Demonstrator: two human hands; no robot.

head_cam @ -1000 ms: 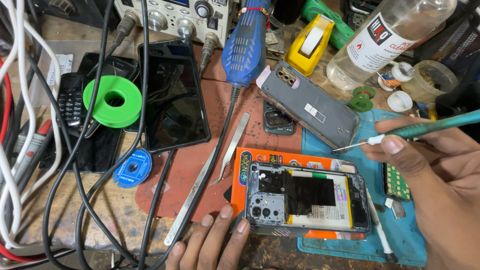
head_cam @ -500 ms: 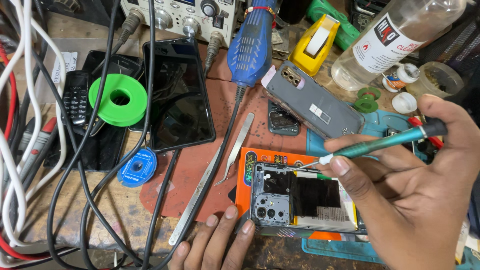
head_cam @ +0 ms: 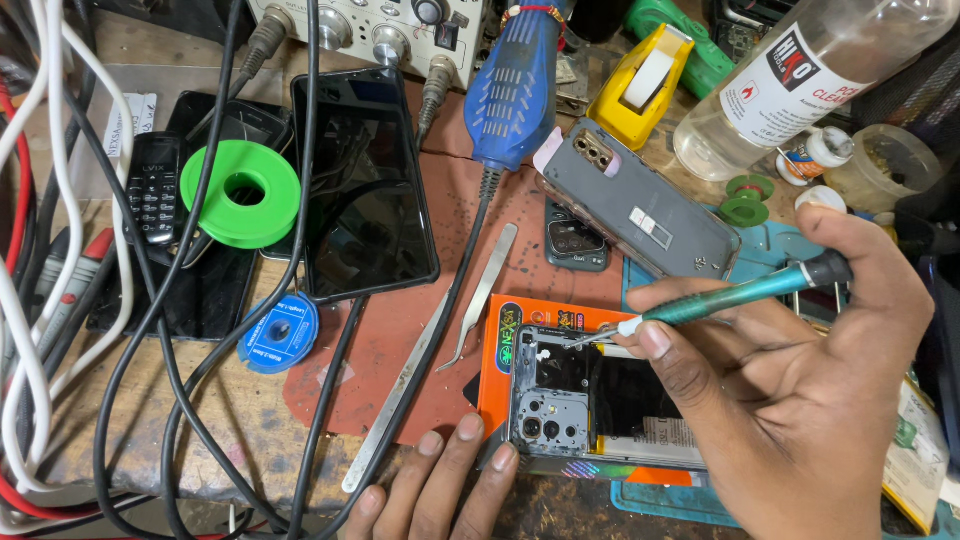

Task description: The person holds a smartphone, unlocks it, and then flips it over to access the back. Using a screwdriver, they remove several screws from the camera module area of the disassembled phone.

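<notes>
Right hand [head_cam: 800, 400] is closing its fingers around a slim teal-handled screwdriver [head_cam: 740, 296], tip touching the upper edge of the opened grey phone body [head_cam: 580, 400]. The phone is lying on an orange card [head_cam: 520, 335] on the surface. Left hand [head_cam: 440, 485], fingers loosely extended, is pressing fingertips against the phone's lower left corner.

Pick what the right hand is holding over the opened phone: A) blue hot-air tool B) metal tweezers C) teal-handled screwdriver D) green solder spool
C: the right hand grips a teal-handled screwdriver with its tip down on the upper edge of the opened phone, while the tweezers, green spool and blue tool lie untouched on the bench and the left hand steadies the phone's lower corner.
</notes>
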